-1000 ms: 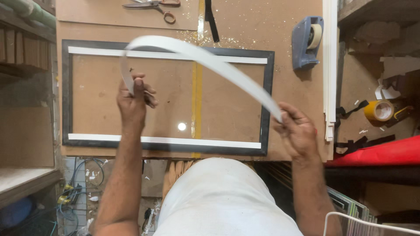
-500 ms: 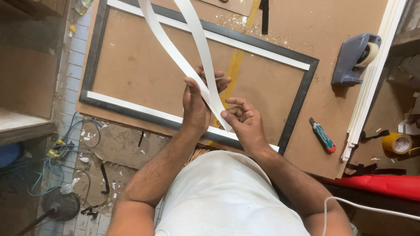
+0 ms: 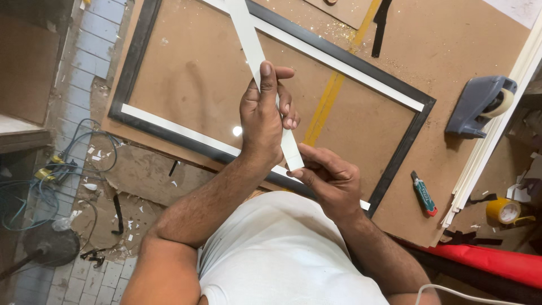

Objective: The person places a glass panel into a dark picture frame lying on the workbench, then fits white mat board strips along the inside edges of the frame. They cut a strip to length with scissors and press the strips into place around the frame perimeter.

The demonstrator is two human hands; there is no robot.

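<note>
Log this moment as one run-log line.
left hand: wrapped round white strip | right hand: pinching strip's lower end | below: dark frame on brown board | nearby: utility knife, tape dispenser

Open board inside the dark frame [image 3: 406,141] lies bare to the left of both hands and beyond them. On the bench [image 3: 451,45] to the right, a tape dispenser [image 3: 480,107], a utility knife [image 3: 423,194] and stacked white strips [image 3: 497,135] block passage.
</note>
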